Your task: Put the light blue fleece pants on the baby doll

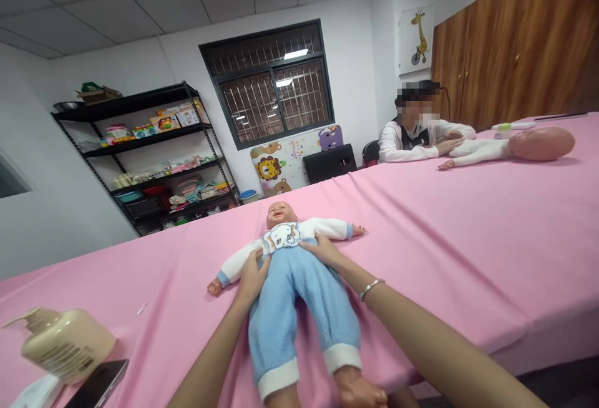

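Note:
A baby doll (282, 271) lies on its back on the pink-covered table (449, 258), its head away from me and its arms spread. It wears a white top with an animal face on the chest and fluffy light blue trousers with white cuffs. My left hand (253, 276) clasps the doll's side at the waist, thumb toward the front. On the opposite side my right hand (326, 253), with a bracelet at the wrist, holds the waist, its thumb near the animal face. Some fingers of both hands are hidden against the doll's sides.
A pump bottle (70, 342) and a dark phone (98, 386) lie at the front left. Across the table a person (416, 130) sits with hands on a second doll (500, 148). Black shelves (150, 146) stand by the far wall; wooden cabinets (515, 52) are at right.

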`<state>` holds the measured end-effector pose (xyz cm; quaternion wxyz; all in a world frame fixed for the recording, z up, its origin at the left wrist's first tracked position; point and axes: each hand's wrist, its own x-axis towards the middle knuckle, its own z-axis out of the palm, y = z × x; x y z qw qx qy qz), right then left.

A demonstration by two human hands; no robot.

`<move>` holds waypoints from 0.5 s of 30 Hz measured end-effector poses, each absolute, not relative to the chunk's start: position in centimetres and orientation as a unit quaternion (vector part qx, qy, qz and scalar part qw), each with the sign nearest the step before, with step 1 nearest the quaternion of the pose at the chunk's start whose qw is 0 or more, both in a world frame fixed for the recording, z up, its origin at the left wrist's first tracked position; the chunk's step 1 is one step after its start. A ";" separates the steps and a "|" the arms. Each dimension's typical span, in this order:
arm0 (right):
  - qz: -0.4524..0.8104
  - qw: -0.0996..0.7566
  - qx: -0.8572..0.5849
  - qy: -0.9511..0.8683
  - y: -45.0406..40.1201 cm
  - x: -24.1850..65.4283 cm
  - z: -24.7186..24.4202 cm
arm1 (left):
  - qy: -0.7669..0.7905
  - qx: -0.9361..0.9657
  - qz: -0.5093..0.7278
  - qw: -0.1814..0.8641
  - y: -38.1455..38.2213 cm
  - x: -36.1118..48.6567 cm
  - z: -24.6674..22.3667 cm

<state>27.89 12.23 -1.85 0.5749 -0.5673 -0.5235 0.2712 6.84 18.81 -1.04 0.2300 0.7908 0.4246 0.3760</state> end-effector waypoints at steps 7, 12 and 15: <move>0.207 0.490 -0.664 -0.525 9.4 25.1 -1.3 | 0.433 0.853 0.249 0.155 14.9 6.1 0.5; 0.224 0.507 -0.625 -0.550 0.7 23.4 -2.1 | 0.491 0.822 0.255 0.135 7.1 3.9 -1.0; 0.250 0.503 -0.627 -0.540 -6.3 22.7 -3.7 | 0.497 0.803 0.293 0.149 1.2 1.1 -3.2</move>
